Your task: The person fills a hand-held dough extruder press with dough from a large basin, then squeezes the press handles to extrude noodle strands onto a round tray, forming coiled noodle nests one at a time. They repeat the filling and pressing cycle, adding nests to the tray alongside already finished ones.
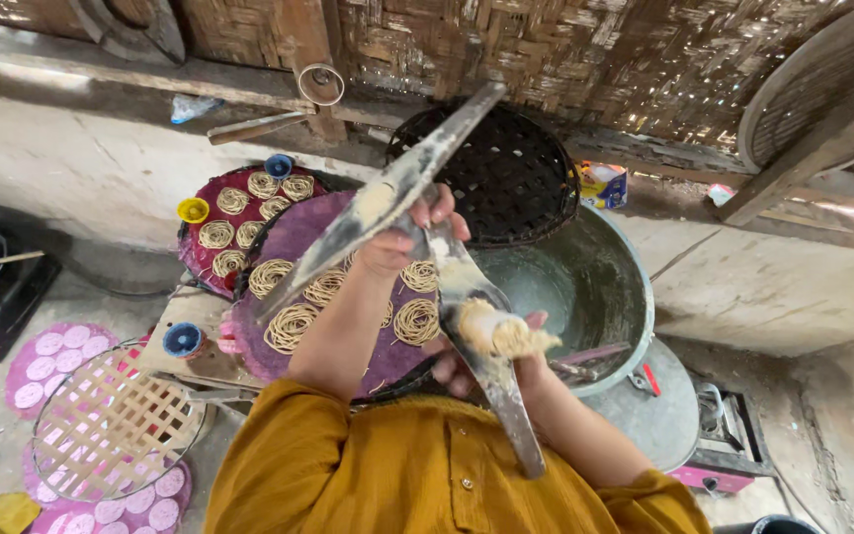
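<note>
My left hand (417,232) grips a long wooden two-handled press (387,193) where its arms meet; one arm slants up toward the wall, the other (506,405) runs down toward my yellow shirt. A lump of pale dough (506,336) sits on the press near its lower arm. My right hand (462,361) is cupped under that lump, fingers touching the press. Below the hands lies a round purple tray (298,237) with several coils of thin noodle strands (291,326).
A second purple tray of coils (212,213) lies behind, with small yellow (193,210) and blue cups (279,165). A black woven basket (516,173), a large metal pot (595,287) and a metal lid (659,415) are right. A bamboo lattice (111,425) over pink discs lies left.
</note>
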Tool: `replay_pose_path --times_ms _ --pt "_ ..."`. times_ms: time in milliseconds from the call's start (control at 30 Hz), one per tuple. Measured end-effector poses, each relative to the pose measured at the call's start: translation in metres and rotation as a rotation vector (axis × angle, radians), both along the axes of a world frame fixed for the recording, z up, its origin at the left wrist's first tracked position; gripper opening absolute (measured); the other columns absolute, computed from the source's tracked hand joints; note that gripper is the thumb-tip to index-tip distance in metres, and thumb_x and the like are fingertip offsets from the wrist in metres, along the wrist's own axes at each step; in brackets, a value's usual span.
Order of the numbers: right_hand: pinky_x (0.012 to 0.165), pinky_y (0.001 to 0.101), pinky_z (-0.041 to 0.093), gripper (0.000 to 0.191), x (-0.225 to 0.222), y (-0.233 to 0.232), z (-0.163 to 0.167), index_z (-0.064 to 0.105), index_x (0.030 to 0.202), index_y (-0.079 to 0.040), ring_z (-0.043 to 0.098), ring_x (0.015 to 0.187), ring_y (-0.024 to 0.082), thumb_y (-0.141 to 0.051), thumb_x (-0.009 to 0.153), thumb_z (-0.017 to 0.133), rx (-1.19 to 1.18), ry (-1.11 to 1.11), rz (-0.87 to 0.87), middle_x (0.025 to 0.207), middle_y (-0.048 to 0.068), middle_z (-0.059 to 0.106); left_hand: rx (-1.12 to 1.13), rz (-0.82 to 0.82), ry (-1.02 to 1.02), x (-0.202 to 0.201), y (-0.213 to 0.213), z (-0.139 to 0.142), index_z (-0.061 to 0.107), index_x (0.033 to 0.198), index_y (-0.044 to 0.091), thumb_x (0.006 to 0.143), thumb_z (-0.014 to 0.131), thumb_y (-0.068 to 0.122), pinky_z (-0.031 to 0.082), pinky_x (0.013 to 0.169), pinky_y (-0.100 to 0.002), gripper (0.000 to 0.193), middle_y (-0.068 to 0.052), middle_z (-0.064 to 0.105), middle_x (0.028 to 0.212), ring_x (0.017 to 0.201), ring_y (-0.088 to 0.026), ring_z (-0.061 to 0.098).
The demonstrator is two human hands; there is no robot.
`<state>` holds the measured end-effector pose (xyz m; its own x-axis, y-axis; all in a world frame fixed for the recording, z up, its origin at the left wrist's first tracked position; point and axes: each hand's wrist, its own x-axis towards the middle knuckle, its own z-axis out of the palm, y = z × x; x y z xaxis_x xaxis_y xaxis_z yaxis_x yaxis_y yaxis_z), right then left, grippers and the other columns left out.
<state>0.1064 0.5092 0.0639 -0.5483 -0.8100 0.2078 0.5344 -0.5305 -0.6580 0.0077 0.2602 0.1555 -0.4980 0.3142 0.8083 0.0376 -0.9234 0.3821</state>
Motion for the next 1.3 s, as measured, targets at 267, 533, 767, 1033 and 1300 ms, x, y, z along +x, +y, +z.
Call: replay_pose_path --times_ms 267,533,767,1033,1300 --pt "0.058 0.0234 0.054 0.094 0.002 0.009 0.070 0.041 0.146 0.003 0.067 0.087 0.020 -0.064 0.087 0.073 0.060 0.234 -0.485 0.130 0.027 0.058 -0.732 0.710 0.078 0.059 -0.036 0.007 0.055 0.139 0.014 0.070 0.095 0.019 0.048 0.117 -0.036 0.080 -0.008 0.058 0.145 0.135 -0.021 0.058" --pt "0.088 0.0465 0.057 0.115 -0.001 -0.011 0.063 0.006 0.163 -0.004 0.061 0.114 0.038 -0.045 0.085 0.080 0.609 1.483 -1.466 0.134 0.027 0.052 -1.297 1.337 0.291 0.064 -0.023 -0.039 0.071 0.118 0.007 0.074 0.082 0.032 0.056 0.094 -0.039 0.052 -0.016 0.068 0.119 0.108 -0.033 0.067" --pt "0.095 0.0459 0.056 0.116 0.011 0.000 0.068 0.003 0.164 -0.004 0.065 0.117 0.036 -0.030 0.084 0.082 0.721 1.526 -1.227 0.138 0.027 0.057 -1.371 1.488 0.467 0.061 -0.042 -0.045 0.077 0.102 0.008 0.066 0.083 0.035 0.045 0.107 -0.047 0.045 -0.015 0.073 0.098 0.097 -0.029 0.070" --pt "0.084 0.0398 0.059 0.131 0.022 -0.006 0.093 0.009 0.164 0.002 0.071 0.098 0.029 -0.040 0.069 0.089 1.075 1.145 -1.044 0.139 0.020 0.062 -1.202 1.580 0.588 0.076 -0.042 -0.033 0.078 0.087 0.009 0.066 0.081 0.024 0.044 0.114 -0.051 0.026 -0.007 0.070 0.073 0.073 -0.025 0.070" --pt "0.097 0.0519 0.054 0.150 0.031 -0.056 0.091 0.010 0.159 0.003 0.061 0.123 0.049 -0.059 0.051 0.094 1.172 1.390 -1.015 0.149 0.034 0.045 -1.103 1.649 0.549 0.096 -0.043 -0.034 0.075 0.091 0.004 0.068 0.085 0.024 0.054 0.106 -0.049 0.032 -0.009 0.065 0.068 0.068 -0.027 0.068"
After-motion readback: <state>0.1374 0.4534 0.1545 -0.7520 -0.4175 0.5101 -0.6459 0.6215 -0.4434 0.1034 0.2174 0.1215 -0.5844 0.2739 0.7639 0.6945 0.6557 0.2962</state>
